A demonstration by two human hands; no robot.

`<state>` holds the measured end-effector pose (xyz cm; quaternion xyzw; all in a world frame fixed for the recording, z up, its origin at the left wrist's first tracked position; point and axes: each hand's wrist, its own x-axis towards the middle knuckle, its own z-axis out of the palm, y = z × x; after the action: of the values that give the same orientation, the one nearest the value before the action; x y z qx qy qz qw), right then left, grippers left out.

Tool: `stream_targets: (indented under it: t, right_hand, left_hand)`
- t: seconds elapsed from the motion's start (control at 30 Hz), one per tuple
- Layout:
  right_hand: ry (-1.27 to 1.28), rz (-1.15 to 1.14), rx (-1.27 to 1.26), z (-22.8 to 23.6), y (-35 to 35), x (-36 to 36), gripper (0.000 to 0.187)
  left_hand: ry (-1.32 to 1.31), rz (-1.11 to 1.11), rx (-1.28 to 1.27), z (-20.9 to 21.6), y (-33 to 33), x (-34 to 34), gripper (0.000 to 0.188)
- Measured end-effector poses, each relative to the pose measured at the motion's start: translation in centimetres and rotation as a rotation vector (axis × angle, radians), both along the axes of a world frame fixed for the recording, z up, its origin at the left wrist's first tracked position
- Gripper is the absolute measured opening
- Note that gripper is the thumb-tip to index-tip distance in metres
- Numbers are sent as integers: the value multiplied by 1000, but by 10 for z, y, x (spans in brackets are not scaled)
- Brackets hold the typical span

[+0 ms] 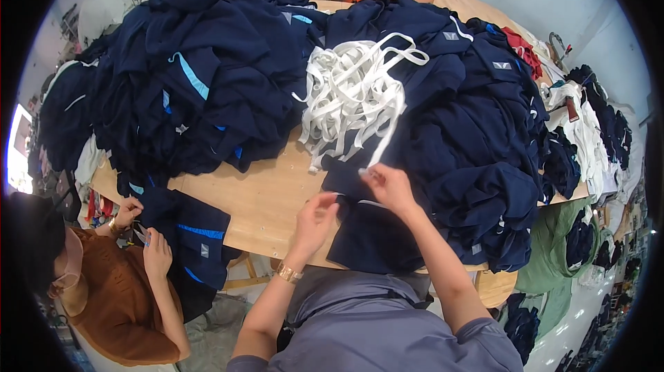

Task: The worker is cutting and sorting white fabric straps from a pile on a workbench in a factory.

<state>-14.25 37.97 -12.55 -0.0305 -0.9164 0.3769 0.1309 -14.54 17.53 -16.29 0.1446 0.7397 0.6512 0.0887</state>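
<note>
My right hand [390, 189] pinches the end of a flat white drawcord that runs down from a tangled heap of white cords [356, 92]. A dark navy garment [377, 237] lies under my hands at the table's near edge, with a short white strip showing at its upper edge. To the left of it, my left hand [316, 225] is raised with fingers curled in toward the thumb. Whether anything thin sits between those fingertips I cannot make out.
Large piles of navy garments rise at left [228, 88] and right [470, 123] on the wooden table [259, 195]. At lower left a co-worker in brown [121, 296] holds small scissors over a navy garment [200, 233]. Two more people stand across the table.
</note>
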Motion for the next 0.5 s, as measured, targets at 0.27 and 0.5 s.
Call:
stream_targets:
  t: [0.27,0.5]
  right_hand:
    - [298,178,-641,155,20,101,8]
    - [1080,268,-820,263,178,219,8]
  left_hand:
    - [746,-480,14,107,74,-13,11]
    - [1052,-336,-220,84,63,-51,13]
